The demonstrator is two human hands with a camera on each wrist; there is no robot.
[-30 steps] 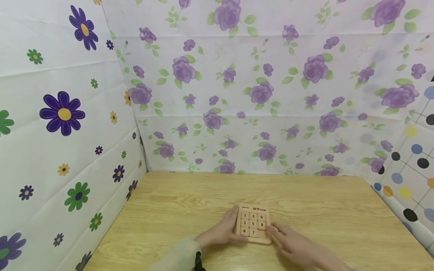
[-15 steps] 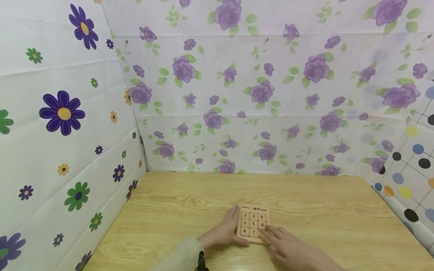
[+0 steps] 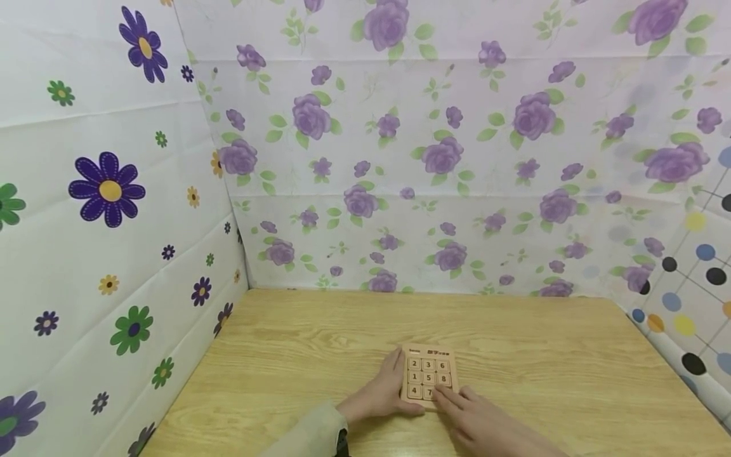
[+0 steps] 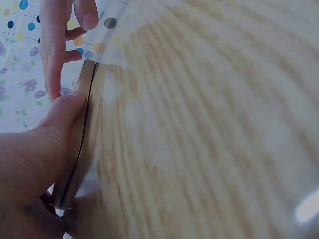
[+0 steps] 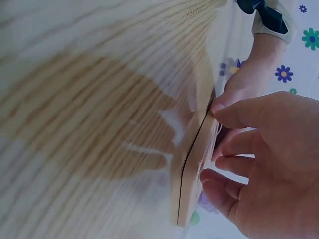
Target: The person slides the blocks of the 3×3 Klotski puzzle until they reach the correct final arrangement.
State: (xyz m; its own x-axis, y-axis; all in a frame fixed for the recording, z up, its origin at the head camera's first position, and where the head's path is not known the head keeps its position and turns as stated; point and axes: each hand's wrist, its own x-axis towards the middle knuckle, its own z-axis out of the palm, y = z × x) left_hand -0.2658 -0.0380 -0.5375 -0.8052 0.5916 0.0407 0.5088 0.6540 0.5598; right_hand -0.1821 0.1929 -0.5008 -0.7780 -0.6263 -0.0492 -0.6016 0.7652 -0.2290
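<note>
A light wooden number slide puzzle point(image 3: 429, 351) lies on the table in the head view, its tiles reading 2 3 6, 1 5 8, then 4 and a partly covered 7. My left hand point(image 3: 379, 390) grips its left side, thumb along the near edge and fingers by the left edge. The right hand point(image 3: 480, 419) reaches in from the lower right; its extended fingertips touch down beside the 7 and cover the bottom right corner slot. In the left wrist view, the left thumb point(image 4: 70, 107) presses against the puzzle's edge. The right wrist view shows the right hand's fingers point(image 5: 237, 112) loosely bent over the board.
The wood-grain table point(image 3: 297, 330) extends around the puzzle on all sides. Floral cloth point(image 3: 365, 146) hangs behind it, a daisy-print cloth point(image 3: 57, 254) on the left, a dotted cloth point(image 3: 699, 285) on the right. A dark band point(image 3: 341, 441) circles the left wrist.
My right hand has moved left from the puzzle's right edge onto its lower right corner, covering the vacant slot seen earlier. The left hand keeps its grip; the puzzle stays nearly in place.
</note>
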